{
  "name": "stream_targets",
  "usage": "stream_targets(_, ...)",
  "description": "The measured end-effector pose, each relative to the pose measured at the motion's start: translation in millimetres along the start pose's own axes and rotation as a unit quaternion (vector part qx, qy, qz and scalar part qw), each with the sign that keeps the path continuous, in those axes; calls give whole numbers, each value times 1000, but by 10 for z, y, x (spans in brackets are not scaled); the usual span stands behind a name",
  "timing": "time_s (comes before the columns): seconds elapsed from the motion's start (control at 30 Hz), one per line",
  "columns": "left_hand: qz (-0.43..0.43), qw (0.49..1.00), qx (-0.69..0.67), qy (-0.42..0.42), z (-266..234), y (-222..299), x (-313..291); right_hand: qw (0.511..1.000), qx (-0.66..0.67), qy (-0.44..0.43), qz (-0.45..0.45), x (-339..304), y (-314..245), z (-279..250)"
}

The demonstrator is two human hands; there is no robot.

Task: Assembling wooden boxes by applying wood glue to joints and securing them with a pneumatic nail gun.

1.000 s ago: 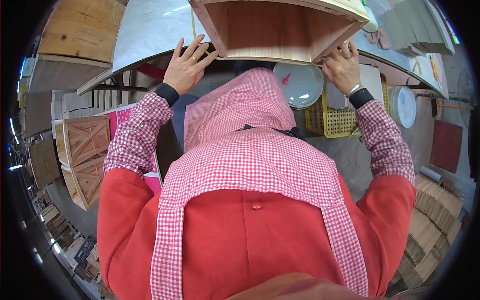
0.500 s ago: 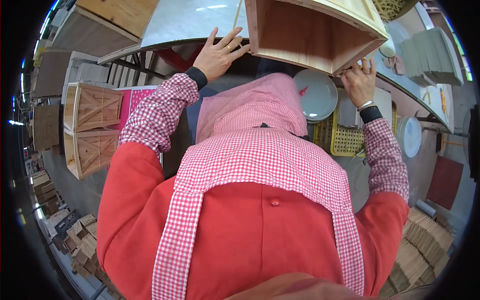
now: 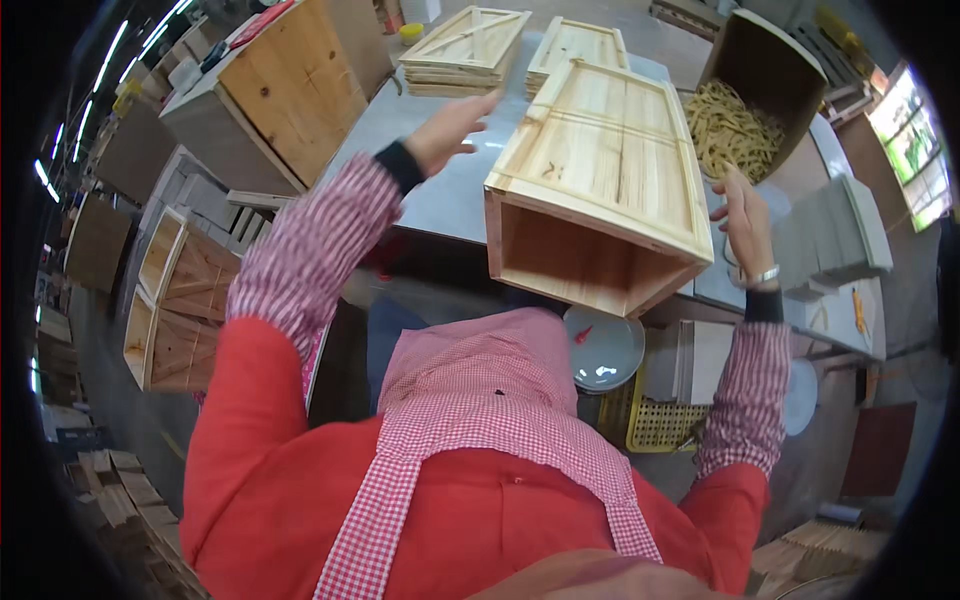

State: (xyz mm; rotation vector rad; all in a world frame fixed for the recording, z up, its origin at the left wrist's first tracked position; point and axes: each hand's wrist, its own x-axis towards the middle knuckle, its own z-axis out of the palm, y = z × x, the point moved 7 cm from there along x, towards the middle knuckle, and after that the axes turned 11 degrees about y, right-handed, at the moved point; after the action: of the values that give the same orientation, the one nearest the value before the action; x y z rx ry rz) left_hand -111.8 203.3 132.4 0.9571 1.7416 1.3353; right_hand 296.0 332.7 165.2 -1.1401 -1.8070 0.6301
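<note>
A pale wooden crate (image 3: 610, 170) lies on the table, its hollow end facing me and jutting past the near edge. Thin bands run across its upper panel. My left hand (image 3: 455, 130), somewhat blurred, is raised over the table to the left of the crate. Its fingers stretch out with nothing in them. To the crate's right, my right hand (image 3: 745, 220) is up with its fingers extended, holding nothing. It looks apart from the crate's side.
Stacked wooden panels (image 3: 465, 50) lie at the table's far side. A tilted brown bin (image 3: 765, 60) holds a heap of yellowish bands (image 3: 730, 130). Grey boards (image 3: 825, 235) stand at right. Below are a yellow basket (image 3: 665, 428) and a round plate-like lid (image 3: 603, 350). More crates (image 3: 180, 310) are stacked at left.
The view has tilted up, showing more of the table. My right hand has left the crate's near corner, and my left hand has come away from the table's edge.
</note>
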Motion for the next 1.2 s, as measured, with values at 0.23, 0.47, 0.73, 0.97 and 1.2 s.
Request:
stream_targets(0.23,172,906,385,-39,1010,243,1201,934,-180,-118,-285,877,3,836)
stream_targets(0.47,284,732,615,-72,1569,-67,1671,975,-2,-219,39,1226,348,861)
stream_targets(0.73,47,893,448,-9,1020,197,1156,973,-51,-220,54,1241,296,1184)
stream_targets(0.97,191,942,193,199,379,1304,-3,989,26,-93,-115,943,-821,412)
stream_targets(1.2,327,886,55,324,-192,1643,-489,926,-16,211,-314,445,-1473,457)
